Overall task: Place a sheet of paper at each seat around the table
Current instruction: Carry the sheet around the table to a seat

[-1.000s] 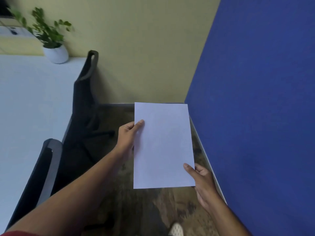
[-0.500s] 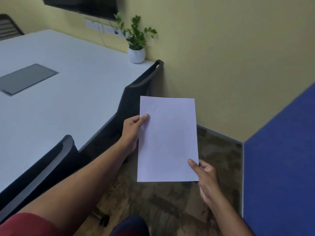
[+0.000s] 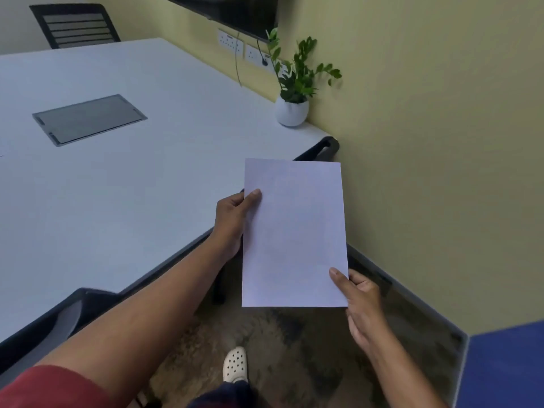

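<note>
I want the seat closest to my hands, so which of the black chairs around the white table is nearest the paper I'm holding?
The black chair by the yellow wall, just behind the white paper sheet; the others sit lower left and far back.

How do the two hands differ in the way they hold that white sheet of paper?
The left hand grips the white sheet of paper high on its left edge, over the pale table; the right hand pinches its lower right corner, over the floor. The left arm reaches further forward. Both have a thumb on top of the sheet.
</note>
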Action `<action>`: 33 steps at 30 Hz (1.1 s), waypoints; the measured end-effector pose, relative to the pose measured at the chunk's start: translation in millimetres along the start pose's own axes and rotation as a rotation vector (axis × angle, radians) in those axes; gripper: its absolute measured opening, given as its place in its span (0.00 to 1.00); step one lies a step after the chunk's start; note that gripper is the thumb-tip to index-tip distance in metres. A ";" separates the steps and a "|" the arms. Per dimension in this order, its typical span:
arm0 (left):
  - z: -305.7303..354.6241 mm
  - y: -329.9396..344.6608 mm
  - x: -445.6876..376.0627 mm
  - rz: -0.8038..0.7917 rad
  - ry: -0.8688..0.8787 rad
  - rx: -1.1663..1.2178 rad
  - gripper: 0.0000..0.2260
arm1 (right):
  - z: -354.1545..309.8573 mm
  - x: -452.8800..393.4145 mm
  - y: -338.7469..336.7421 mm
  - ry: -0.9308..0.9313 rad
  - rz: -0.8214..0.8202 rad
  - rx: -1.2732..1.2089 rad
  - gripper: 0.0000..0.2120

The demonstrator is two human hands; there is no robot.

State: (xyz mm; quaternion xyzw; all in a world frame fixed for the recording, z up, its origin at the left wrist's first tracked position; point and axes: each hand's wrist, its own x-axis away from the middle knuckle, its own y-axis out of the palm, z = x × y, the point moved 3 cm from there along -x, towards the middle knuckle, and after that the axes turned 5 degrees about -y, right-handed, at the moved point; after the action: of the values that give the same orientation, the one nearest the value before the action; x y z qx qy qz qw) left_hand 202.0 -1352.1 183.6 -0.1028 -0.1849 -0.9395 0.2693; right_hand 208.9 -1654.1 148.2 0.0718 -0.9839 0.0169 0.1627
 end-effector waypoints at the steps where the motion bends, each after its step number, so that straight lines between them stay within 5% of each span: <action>1: 2.8 0.3 -1.8 -0.009 0.002 0.007 0.16 | -7.0 -0.8 2.0 -0.016 -0.005 -0.004 0.11; 7: 47.0 -4.2 -87.4 0.066 0.054 0.053 0.16 | -67.2 -98.4 44.4 -0.081 -0.083 0.023 0.08; 13: 78.9 -17.0 -145.5 0.146 0.104 0.054 0.30 | -105.0 -171.2 84.5 -0.094 -0.171 0.064 0.07; 18: 95.6 -22.3 -190.7 0.325 0.152 0.078 0.14 | -131.0 -246.1 117.5 -0.100 -0.359 0.106 0.08; 33: 113.3 -36.3 -277.6 0.606 0.186 0.146 0.23 | -194.4 -414.2 199.9 -0.121 -0.675 0.350 0.03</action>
State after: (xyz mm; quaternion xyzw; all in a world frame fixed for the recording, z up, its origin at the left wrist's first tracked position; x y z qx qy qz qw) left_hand 424.4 -1148.0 194.9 -0.0470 -0.1873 -0.8063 0.5591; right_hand 629.3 -1389.1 196.5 0.4191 -0.8950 0.1257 0.0861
